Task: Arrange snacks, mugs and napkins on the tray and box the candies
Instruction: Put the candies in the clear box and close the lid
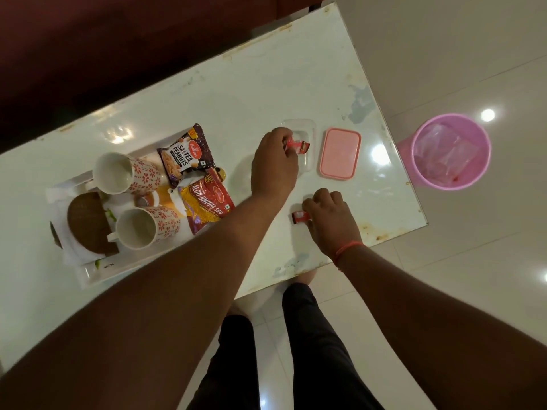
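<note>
A white tray [88, 275] on the table's left holds two patterned mugs [124, 173] [145, 227], a salted peanuts packet [185, 155], a red sev packet [207, 205] and brown-printed napkins [88, 223]. To its right stands a clear plastic box [307, 128] with its pink lid [340, 153] lying beside it. My left hand [273, 165] holds a red-wrapped candy [293, 142] over the box, next to a brown candy [305, 147] inside it. Nearer the table's front edge, my right hand [328, 220] pinches another red candy [300, 216] on the tabletop.
The white table [251, 93] runs diagonally; its right corner is close to a pink waste bin [451, 152] standing on the tiled floor. A dark red sofa [88, 39] lies beyond the table's far edge. My legs [310, 350] are below the near edge.
</note>
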Action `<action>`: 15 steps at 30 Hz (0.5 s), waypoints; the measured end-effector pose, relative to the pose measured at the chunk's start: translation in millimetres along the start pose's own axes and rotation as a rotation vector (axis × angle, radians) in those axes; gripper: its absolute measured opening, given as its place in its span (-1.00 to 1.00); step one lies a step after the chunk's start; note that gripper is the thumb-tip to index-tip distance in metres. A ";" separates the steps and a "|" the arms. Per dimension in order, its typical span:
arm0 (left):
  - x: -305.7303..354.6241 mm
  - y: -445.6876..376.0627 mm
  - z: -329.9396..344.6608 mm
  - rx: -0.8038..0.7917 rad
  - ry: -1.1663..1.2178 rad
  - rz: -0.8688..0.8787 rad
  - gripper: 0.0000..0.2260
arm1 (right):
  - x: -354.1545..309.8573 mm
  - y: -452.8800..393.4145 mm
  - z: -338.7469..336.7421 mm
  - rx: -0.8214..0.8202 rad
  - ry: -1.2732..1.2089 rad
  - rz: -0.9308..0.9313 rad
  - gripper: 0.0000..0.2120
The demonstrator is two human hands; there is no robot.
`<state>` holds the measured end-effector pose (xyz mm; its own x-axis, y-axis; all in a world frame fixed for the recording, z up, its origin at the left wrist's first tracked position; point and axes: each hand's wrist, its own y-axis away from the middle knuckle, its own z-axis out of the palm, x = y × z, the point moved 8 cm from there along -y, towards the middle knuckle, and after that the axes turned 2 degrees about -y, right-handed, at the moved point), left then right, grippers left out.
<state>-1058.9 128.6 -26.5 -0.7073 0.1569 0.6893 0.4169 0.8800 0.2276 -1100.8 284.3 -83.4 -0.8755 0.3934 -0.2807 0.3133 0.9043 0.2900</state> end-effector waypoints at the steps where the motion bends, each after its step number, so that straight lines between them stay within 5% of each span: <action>1: -3.5 -4.4 2.8 -0.017 0.004 -0.038 -0.76 | 0.0 -0.4 -1.0 0.005 0.002 0.000 -0.74; 10: -25.4 4.5 -13.6 0.100 0.049 -0.173 -0.84 | 33.3 -5.9 -36.4 0.185 -0.554 0.384 -0.82; 15: -47.9 16.4 -6.1 0.111 0.137 -0.318 -0.84 | 22.7 -44.3 -65.0 0.252 -0.664 0.346 -0.73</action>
<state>-1014.7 132.8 -51.5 -0.7057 -0.1877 0.6832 0.1185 0.9194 0.3750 -1158.5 242.4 -43.1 -0.3355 0.6041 -0.7228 0.6708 0.6919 0.2670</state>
